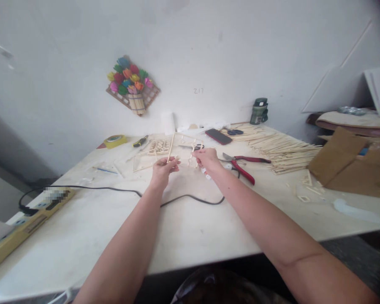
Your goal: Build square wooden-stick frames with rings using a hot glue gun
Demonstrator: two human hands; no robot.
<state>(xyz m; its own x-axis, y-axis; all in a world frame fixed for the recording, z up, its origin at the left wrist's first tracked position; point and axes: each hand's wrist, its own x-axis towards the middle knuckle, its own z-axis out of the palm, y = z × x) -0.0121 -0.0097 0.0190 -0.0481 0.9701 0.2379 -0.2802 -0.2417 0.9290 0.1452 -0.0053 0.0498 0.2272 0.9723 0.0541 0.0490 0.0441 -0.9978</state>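
Note:
My left hand (165,168) is closed around a thin wooden stick (171,147) that points up and slightly right. To its right, my right hand (205,158) pinches a small piece made of short wooden sticks (192,155), held above the table. Scissors (197,147) lie behind my right hand, partly hidden. Behind my left hand rests a small wooden lattice panel (158,147), with thin sticks around it. A white object with orange parts (206,173) shows just below my right hand.
Red-handled pruners (245,166), a phone (218,136) and many loose sticks (281,152) lie right of my hands, before a cardboard box (354,164). A black cable (190,196) crosses the table (190,236). Yellow tape (115,141), a cutter (140,141) and a power strip (34,221) are left.

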